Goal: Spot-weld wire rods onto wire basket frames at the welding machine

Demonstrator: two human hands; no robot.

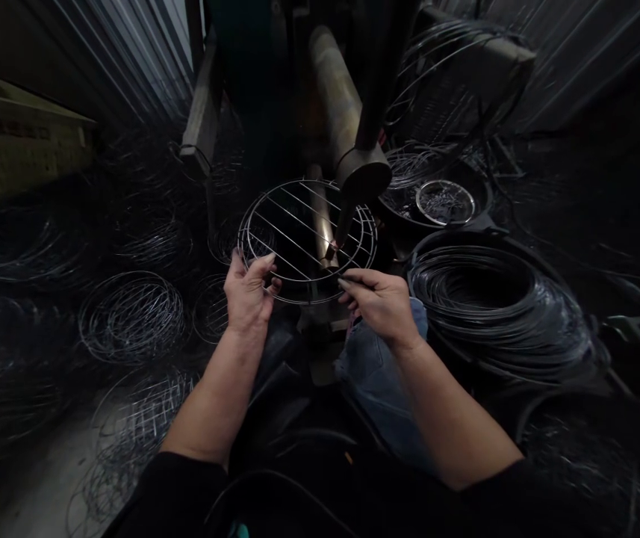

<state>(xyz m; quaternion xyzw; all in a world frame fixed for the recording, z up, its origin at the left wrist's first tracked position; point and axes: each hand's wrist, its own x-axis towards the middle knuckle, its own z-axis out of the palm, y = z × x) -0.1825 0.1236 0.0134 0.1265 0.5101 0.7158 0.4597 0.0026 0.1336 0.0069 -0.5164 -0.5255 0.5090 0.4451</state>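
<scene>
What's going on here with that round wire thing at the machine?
A person holds a round wire grille flat under the machine's dark upper arm. The left hand grips its left rim and the right hand pinches its near right rim. The arm's tip sits on the grille's right part. A stack of dark wire rings lies to the right, and more wire grilles lie on the floor to the left.
</scene>
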